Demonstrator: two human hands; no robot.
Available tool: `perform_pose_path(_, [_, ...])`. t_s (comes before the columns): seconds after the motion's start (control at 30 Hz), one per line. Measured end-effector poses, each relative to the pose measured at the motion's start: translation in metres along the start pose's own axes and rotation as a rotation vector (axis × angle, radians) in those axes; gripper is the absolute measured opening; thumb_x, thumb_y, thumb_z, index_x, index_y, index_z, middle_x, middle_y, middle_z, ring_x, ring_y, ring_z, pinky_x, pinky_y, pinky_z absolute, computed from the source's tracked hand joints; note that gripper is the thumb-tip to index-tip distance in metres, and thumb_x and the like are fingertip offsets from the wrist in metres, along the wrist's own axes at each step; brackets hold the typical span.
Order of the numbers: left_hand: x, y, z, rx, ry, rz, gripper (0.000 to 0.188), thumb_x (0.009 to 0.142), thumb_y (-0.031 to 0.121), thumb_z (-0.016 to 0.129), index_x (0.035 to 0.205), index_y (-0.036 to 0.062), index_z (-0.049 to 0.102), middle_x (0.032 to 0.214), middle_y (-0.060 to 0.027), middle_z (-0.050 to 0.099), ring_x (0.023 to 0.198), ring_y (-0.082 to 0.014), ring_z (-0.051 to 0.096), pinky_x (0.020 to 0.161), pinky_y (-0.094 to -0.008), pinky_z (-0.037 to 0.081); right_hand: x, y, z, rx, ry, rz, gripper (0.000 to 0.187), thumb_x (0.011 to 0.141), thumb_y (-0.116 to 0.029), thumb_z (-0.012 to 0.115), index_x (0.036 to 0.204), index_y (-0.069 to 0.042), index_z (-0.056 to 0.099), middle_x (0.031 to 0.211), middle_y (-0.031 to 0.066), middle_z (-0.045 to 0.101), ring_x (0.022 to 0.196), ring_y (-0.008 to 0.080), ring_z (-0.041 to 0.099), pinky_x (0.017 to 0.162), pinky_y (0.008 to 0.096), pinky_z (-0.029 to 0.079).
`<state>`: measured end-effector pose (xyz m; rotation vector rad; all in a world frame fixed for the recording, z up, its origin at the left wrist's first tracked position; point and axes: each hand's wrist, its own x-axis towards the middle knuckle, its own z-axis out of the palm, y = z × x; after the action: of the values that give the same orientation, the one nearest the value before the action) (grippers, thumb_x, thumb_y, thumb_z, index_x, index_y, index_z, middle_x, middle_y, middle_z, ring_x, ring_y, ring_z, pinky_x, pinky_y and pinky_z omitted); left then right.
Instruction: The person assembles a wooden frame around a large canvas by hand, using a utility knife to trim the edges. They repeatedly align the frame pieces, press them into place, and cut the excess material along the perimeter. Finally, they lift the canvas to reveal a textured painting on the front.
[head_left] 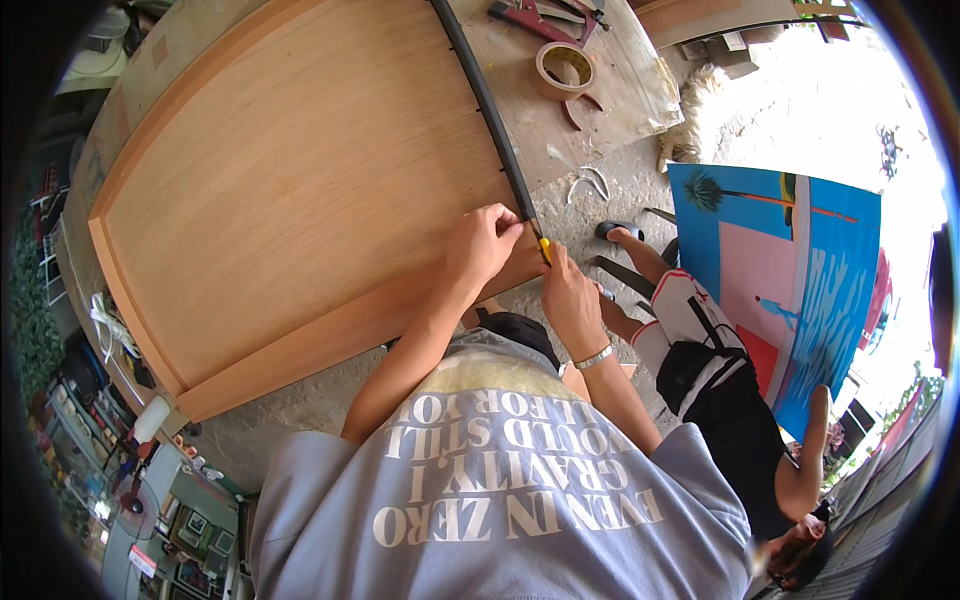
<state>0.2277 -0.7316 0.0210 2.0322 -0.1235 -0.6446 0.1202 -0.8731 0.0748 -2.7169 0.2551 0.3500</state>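
Observation:
A large shallow wooden frame (330, 170) with a plywood panel inside its raised rim lies on a work table. Along its right edge runs a black strip (490, 110) with small dark points on its inner side. My left hand (483, 247) is closed in a pinch against the strip near the frame's close right corner; what its fingertips hold, if anything, is hidden. Just right of it, my right hand (573, 300) grips a small yellow utility knife (545, 247), its tip at the strip. Most of the knife is covered by my fingers.
Beyond the strip, the table (630, 95) carries a tape roll (565, 70), a dark red staple gun (540, 18) and pliers (573, 115). To the right, another person (740, 430) is beside a blue and pink painting (775, 280). A pale dog (692, 115) lies on the floor.

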Motion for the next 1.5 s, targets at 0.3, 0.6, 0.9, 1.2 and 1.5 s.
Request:
perform_pose_path(0.3, [0.008,0.007,-0.006,0.12,-0.083,-0.02,0.019,0.09,0.025,0.072,0.092,0.0061,0.073,0.082,-0.0137,0.074,0.074,-0.0302,0.071,0.068,-0.0419,0.054,-0.005,-0.014,-0.009,-0.116,-0.019,0.037,0.035,0.093,-0.007,0.055,0.128,0.0,0.049,0.087,0.0197,0.067,0.07,0.0368,0.07,0.057,0.0432,0.056])
perform_pose_path(0.6, [0.006,0.003,0.004,0.108,-0.018,0.012,0.019,0.091,0.025,0.071,0.088,0.006,0.071,0.083,-0.0132,0.074,0.079,-0.0311,0.071,0.07,-0.0423,0.054,-0.047,0.0,-0.004,-0.078,-0.099,0.108,0.027,0.101,-0.01,0.052,0.126,-0.002,0.049,0.09,0.0211,0.068,0.074,0.0407,0.069,0.06,0.0458,0.056])
perform_pose_path(0.9, [-0.102,-0.024,-0.046,0.416,0.416,0.457,0.071,0.09,0.039,0.075,0.145,0.0072,0.044,0.15,-0.0234,0.043,0.136,-0.0446,0.041,0.112,-0.0557,0.033,-0.044,-0.006,-0.058,0.413,0.169,0.188,0.048,0.098,-0.014,0.068,0.14,-0.003,0.048,0.116,0.0249,0.066,0.098,0.0376,0.069,0.086,0.0459,0.054])
perform_pose_path(1.2, [-0.393,-0.308,-0.279,0.505,1.506,-0.455,0.052,0.104,0.033,0.057,0.136,-0.008,0.049,0.135,-0.0272,0.051,0.128,-0.0418,0.048,0.11,-0.0509,0.035,-0.022,-0.103,-0.011,0.671,0.136,0.01,0.029,0.105,-0.016,0.054,0.131,-0.001,0.054,0.071,0.0012,0.052,0.054,0.007,0.047,0.048,0.0249,0.036])
perform_pose_path(1.5, [-0.497,-0.481,-0.442,-0.317,1.176,-0.601,0.048,0.108,0.039,0.051,0.115,-0.0054,0.068,0.106,-0.0118,0.071,0.097,-0.0192,0.063,0.092,-0.0332,0.048,-0.037,-0.294,0.074,0.651,0.032,-0.165,0.03,0.107,-0.018,0.052,0.132,-0.001,0.054,0.069,-0.0021,0.05,0.055,0.0042,0.047,0.048,0.0232,0.038])
